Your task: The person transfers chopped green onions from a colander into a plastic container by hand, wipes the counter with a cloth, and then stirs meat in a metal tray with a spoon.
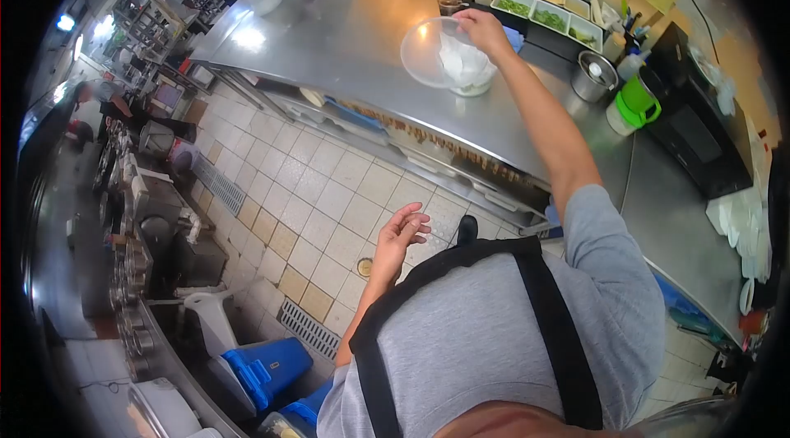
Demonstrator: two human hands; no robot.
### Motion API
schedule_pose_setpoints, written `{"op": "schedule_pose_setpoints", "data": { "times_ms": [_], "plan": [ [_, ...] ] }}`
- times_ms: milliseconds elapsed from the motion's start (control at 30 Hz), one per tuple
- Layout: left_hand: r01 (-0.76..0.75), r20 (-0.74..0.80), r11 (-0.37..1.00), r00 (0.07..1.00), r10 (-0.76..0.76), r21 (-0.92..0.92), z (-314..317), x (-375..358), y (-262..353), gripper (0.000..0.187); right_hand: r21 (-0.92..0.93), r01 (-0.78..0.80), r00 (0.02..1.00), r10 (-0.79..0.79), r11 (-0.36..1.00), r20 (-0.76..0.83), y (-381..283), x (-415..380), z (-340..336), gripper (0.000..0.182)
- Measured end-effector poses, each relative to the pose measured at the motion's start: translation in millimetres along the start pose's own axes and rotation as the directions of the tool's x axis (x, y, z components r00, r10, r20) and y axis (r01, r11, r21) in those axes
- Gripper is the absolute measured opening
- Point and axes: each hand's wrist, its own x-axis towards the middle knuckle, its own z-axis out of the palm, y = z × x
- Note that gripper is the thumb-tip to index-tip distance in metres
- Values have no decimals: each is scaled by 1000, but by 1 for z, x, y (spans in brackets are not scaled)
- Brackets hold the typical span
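Observation:
My right hand (482, 32) reaches over the steel counter with its fingers closed on the rim of a round translucent plastic lid (421, 55). The lid is tilted up above a clear tub (472, 91) with something white inside; the lid partly covers the tub, and I cannot make out what the white contents are. My left hand (401, 234) hangs in the air over the tiled floor, well short of the counter. Its fingers are apart and loosely bent, holding nothing.
Along the counter (329, 35) stand trays of chopped greens (550, 18), a metal pot (594, 74), a green-and-white jug (632, 106) and a black microwave (695, 121). Blue bins (271, 366) and a cooking line are on the left. Another person (107, 97) is far left.

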Motion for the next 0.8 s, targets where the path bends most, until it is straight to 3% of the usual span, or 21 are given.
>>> {"op": "schedule_pose_setpoints", "data": {
  "times_ms": [33, 133, 167, 233, 267, 333, 367, 400, 433, 467, 500, 567, 633, 667, 733, 800],
  "plan": [
    [15, -11, 1000, 1000, -15, 4, 0, 16, 3, 35, 2, -4, 1000, 4, 1000, 5, 10, 30, 6, 22],
    [35, 2, 999, 999, -35, 38, 5, 64, 20, 34, -336, 30, 993, 9, 941, 115, 38, 97, 22, 24],
    [51, 4, 998, 999, -51, 37, 4, 78, 24, 34, -338, 16, 993, 25, 941, 118, 52, 111, 28, 24],
    [16, 31, 1000, 999, -16, 20, 5, 109, 30, 34, -673, 266, 859, 147, 691, 490, 84, 139, 33, 23],
    [23, 43, 1000, 999, -24, 11, 6, 121, 35, 34, -682, 252, 857, 168, 687, 487, 94, 137, 27, 23],
    [-1, 52, 999, 999, -2, 42, 4, 149, 37, 33, -406, 90, 859, 135, 910, 494, 108, 117, 8, 21],
    [-39, 52, 996, 998, 36, 76, 3, 164, 39, 33, -414, 70, 864, 152, 908, 481, 112, 106, 3, 21],
    [-72, -22, 982, 997, 77, 173, 8, 177, 46, 34, -384, 99, 903, 78, 918, 422, 117, 92, -1, 21],
    [-56, 3, 983, 998, 56, 177, 12, 192, 55, 34, -361, 128, 935, 10, 924, 356, 122, 76, -5, 20],
    [-307, 52, 846, 947, 317, 436, 17, 209, 65, 35, -374, 97, 940, 39, 922, 340, 124, 61, -7, 20],
    [-512, 174, 581, 826, 537, 633, 23, 225, 75, 36, -405, 118, 969, -16, 907, 246, 123, 49, -6, 22],
    [-665, 373, 310, 677, 634, 680, 42, 257, 96, 44, -453, 121, 989, -66, 883, 135, 116, 33, -6, 24],
    [-699, 515, 130, 628, 584, 703, 64, 289, 112, 54, -490, 45, 998, -17, 870, 62, 107, 24, -3, 24],
    [-710, 532, 131, 623, 574, 692, 70, 306, 113, 54, -495, 26, 999, -4, 868, 45, 106, 21, -1, 24],
    [-645, 585, -76, 629, 512, 760, 79, 332, 108, 71, -485, -27, 999, 42, 874, 21, 105, 14, 1, 25],
    [-635, 601, -91, 661, 450, 767, 76, 345, 104, 79, -500, -58, 998, 64, 864, -6, 102, 7, 3, 26]
  ]
}}
